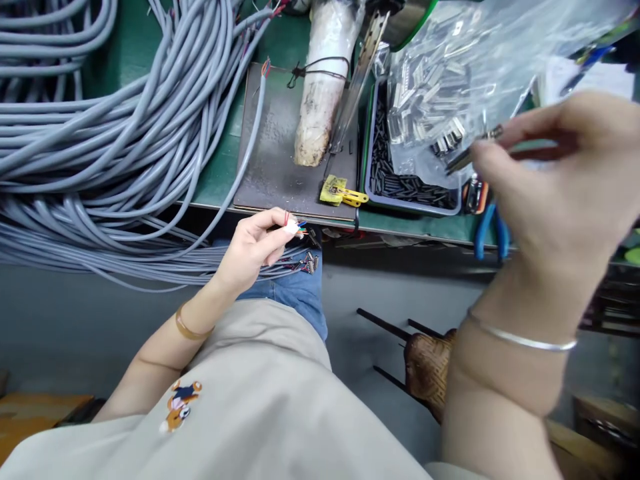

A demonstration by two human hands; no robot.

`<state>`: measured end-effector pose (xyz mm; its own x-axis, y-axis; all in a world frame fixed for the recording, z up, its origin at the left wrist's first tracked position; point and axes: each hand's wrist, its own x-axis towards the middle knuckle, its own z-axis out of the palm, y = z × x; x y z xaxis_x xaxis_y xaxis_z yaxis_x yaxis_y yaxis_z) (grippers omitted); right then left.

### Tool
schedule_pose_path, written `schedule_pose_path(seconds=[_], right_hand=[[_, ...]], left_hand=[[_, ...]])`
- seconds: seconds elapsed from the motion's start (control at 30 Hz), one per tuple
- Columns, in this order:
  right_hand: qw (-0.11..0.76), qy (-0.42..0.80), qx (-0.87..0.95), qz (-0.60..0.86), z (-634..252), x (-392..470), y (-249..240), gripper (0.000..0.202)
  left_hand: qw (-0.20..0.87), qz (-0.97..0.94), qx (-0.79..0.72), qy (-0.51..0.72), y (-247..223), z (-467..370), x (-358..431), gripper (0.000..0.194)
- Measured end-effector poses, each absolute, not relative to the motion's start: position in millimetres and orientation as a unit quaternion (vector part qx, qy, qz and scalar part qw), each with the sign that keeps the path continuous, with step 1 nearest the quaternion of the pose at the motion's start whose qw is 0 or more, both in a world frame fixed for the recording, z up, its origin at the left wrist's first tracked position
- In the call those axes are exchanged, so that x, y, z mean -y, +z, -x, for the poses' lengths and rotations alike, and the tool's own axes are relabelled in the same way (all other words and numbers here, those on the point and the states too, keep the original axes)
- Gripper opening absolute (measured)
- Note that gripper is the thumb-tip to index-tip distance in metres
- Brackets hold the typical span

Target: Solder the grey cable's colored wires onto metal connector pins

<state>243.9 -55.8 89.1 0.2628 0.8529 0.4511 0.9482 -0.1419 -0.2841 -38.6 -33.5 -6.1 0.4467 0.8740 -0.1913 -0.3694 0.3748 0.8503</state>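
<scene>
While the coloured wires [302, 230] are pinched between the thumb and fingers of the left hand [260, 241], a slim metallic item [463, 159] is gripped by the right hand [565, 167]; owing to blur, its exact kind cannot be told. The wires project rightward from the left fingertips, their long axis set roughly crosswise to the body, and are held just off the near edge of the tabletop [133, 47]. To their right and farther from the body, well apart, the metallic item is held with its long axis slanted; the left hand is the nearer to the wires.

By count, two hands are shown. Beside the right fingertips, one tray [425, 209] of short black pieces is partly covered by one clear bag [425, 80] of metal connectors; neither content can be counted. Nearer the body, one pair of blue-handled pliers [483, 233] is seen. Between the hands, one yellow-handled tool [353, 197] is laid on one dark board [280, 160]. Left of the left hand, grey cables [90, 143] are heaped, too numerous to be counted.
</scene>
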Motion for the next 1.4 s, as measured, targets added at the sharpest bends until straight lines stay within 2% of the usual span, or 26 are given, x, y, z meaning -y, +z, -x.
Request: schedule_pose_path(seconds=[0.07,0.1,0.17,0.23,0.37,0.57,0.67,0.73,0.87,1.03,1.23,1.4], right_hand=[[0.425,0.000,0.592,0.685,-213,82,81,0.007],[0.500,0.050,0.574,0.647,-199,91,73,0.013],[0.583,0.161,0.532,0.593,-176,100,52,0.016],[0.621,0.224,0.492,0.567,-161,99,29,0.019],[0.614,0.282,0.476,0.562,-147,89,1,0.023],[0.598,0.246,0.508,0.568,-136,90,-8,0.019],[0.595,0.161,0.523,0.589,-134,91,-12,0.010],[0.623,0.075,0.515,0.584,-135,90,-12,0.001],[0.687,-0.081,0.458,0.558,-138,88,-3,0.009],[0.620,0.005,0.482,0.619,-141,94,1,0.010],[0.534,0.104,0.579,0.608,-143,93,-7,0.003],[0.538,0.124,0.582,0.597,-141,87,-9,0.005]], left_hand=[[0.766,-0.396,-0.312,0.398,-6,32,34,0.023],[0.771,-0.406,-0.303,0.387,-5,29,35,0.023],[0.776,-0.424,-0.294,0.363,-2,25,37,0.023],[0.772,-0.436,-0.293,0.358,0,22,39,0.023],[0.739,-0.438,-0.311,0.407,1,19,40,0.023],[0.700,-0.443,-0.333,0.451,-2,15,39,0.016],[0.686,-0.448,-0.340,0.462,-2,13,37,0.015],[0.686,-0.442,-0.346,0.462,-2,13,36,0.016],[0.703,-0.413,-0.353,0.460,-7,15,31,0.020],[0.722,-0.395,-0.343,0.452,-10,17,27,0.020],[0.731,-0.410,-0.329,0.435,-6,16,27,0.019],[0.717,-0.440,-0.319,0.436,-3,14,24,0.018]])
